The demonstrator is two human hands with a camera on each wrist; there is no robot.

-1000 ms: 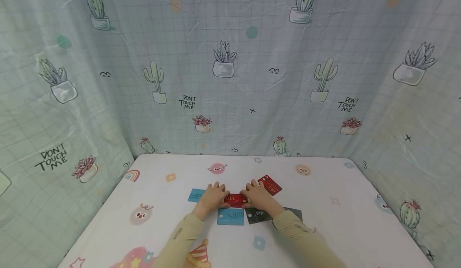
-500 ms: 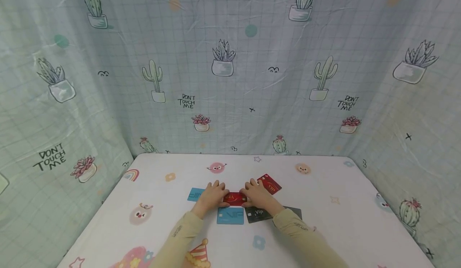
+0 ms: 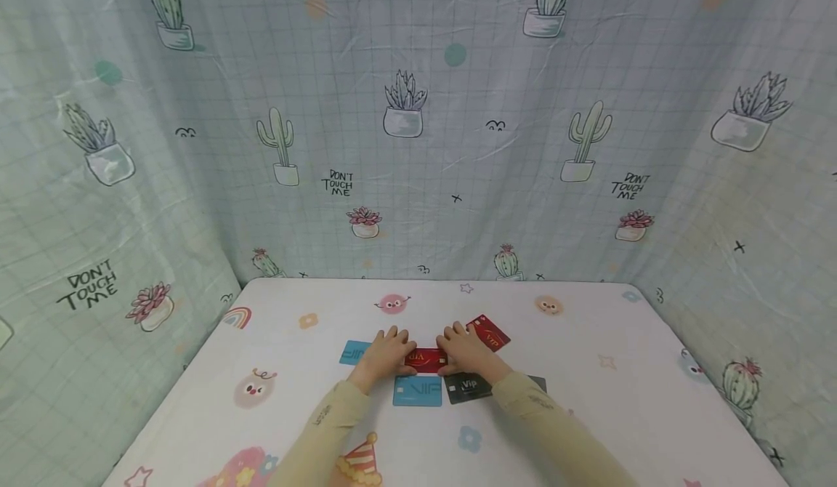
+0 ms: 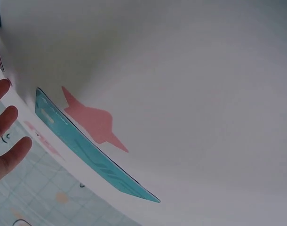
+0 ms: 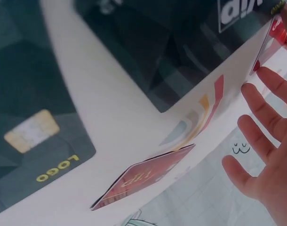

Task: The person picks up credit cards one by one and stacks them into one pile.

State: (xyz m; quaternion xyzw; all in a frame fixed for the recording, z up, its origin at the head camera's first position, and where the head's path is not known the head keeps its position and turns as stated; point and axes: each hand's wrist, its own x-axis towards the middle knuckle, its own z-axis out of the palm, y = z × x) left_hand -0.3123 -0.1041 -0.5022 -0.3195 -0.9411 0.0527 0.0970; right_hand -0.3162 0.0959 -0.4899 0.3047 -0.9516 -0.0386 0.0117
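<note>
In the head view, a red VIP card (image 3: 425, 360) lies lengthwise between the two hands. My left hand (image 3: 384, 356) pinches its left end between thumb and fingers, and my right hand (image 3: 466, 350) holds the right end in the same way. Just in front of it is a blue VIP card (image 3: 417, 391). A dark Vip card (image 3: 467, 387) sits partly under my right forearm. Fingertips of the left hand show at the edge of the left wrist view, near another blue card (image 4: 87, 146). Whether the red card touches the table is unclear.
A second red card (image 3: 488, 332) lies beyond the right hand. Another dark card (image 3: 538, 383) is mostly hidden by the right sleeve. The white table (image 3: 294, 371) carries printed cartoon figures, and a cactus-patterned curtain (image 3: 445, 160) encloses its back and sides.
Both hands stay at the two ends of the red card. The head view has shifted very slightly; the cards keep their arrangement.
</note>
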